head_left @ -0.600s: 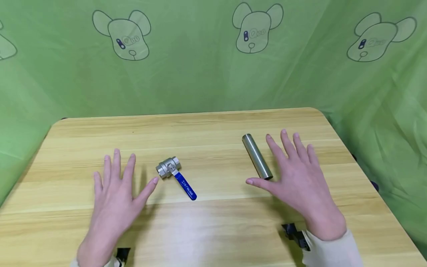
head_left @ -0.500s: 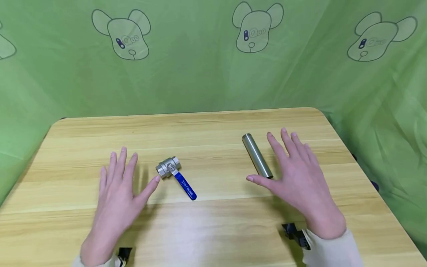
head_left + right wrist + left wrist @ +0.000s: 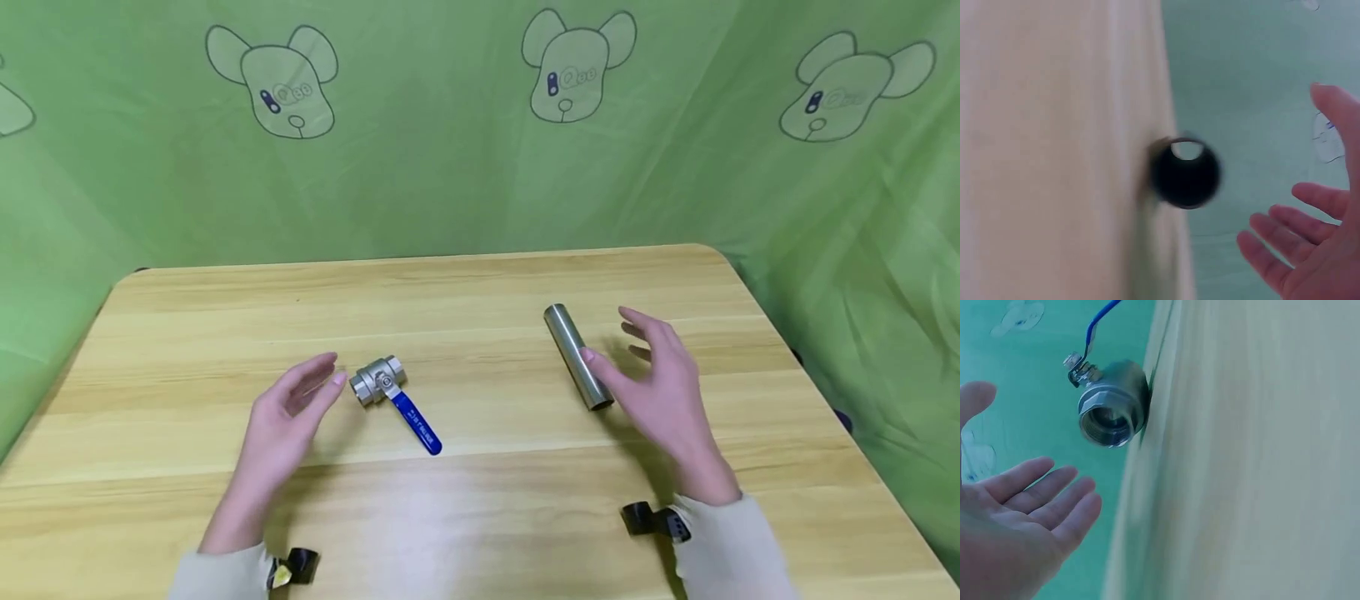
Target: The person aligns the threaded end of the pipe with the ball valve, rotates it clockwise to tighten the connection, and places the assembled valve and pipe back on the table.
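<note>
On the table lies a steel ball valve point(image 3: 378, 379) with a blue lever handle point(image 3: 417, 423) slanting toward the near side. My left hand point(image 3: 281, 429) is just left of it, thumb and fingers apart and nothing held. The left wrist view shows the threaded opening of the valve point(image 3: 1110, 415) beyond the fingertips point(image 3: 1088, 512). A short metal pipe point(image 3: 576, 354) lies to the right, with my right hand point(image 3: 663, 396) beside it and the thumb overlapping its edge. In the right wrist view the pipe point(image 3: 1186, 187) appears end-on, apart from the relaxed fingers point(image 3: 1272, 250).
The wood-grain table point(image 3: 480, 533) has rounded far corners. A green cloth point(image 3: 435, 183) with printed bear heads hangs behind it and down the right side. Dark wrist cameras point(image 3: 303, 565) sit at the cuffs.
Both hands have turned from palms-down with spread fingers to thumbs-up with inward-facing palms. The right hand's thumb has moved up along the pipe. The valve and pipe stay where they were.
</note>
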The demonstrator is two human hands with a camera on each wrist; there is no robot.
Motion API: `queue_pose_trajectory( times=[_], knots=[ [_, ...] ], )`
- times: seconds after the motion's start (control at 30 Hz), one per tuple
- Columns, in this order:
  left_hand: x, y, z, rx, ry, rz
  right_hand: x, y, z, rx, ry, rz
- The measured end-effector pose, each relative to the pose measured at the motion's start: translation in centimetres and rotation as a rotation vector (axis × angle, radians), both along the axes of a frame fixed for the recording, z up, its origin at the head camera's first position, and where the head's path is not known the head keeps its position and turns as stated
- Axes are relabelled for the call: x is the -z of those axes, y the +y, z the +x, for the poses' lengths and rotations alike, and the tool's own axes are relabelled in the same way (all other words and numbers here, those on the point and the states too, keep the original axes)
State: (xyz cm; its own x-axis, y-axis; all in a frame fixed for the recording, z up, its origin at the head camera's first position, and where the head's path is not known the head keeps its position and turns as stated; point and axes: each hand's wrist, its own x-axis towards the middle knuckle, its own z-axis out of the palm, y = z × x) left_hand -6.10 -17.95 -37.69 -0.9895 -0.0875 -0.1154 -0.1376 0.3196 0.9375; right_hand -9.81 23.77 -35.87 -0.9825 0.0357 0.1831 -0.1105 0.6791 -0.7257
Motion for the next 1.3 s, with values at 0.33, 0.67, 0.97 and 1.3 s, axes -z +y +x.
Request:
queue_pose_trajectory(
  times=[0.33,0.67,0.97,1.3],
  knots=[
    [2.5,-1.3,-0.3,-0.06,0.043,0.466,2.7,1.0,-0.7,0.063,-0.13,-0.239],
    [3.9,-2.1,-0.6,0.004,0.03,0.542,4.8,2.1,-1.3,0.048,-0.154,-0.448],
    [3.8,-1.4,-0.5,0.049,-0.023,0.284,4.7,1.8,-1.1,0.065,-0.208,-0.349],
    [3.2,-0.4,-0.6,0.037,-0.076,0.179,5.0,0.9,-1.2,0.054,-0.158,-0.081]
  ],
)
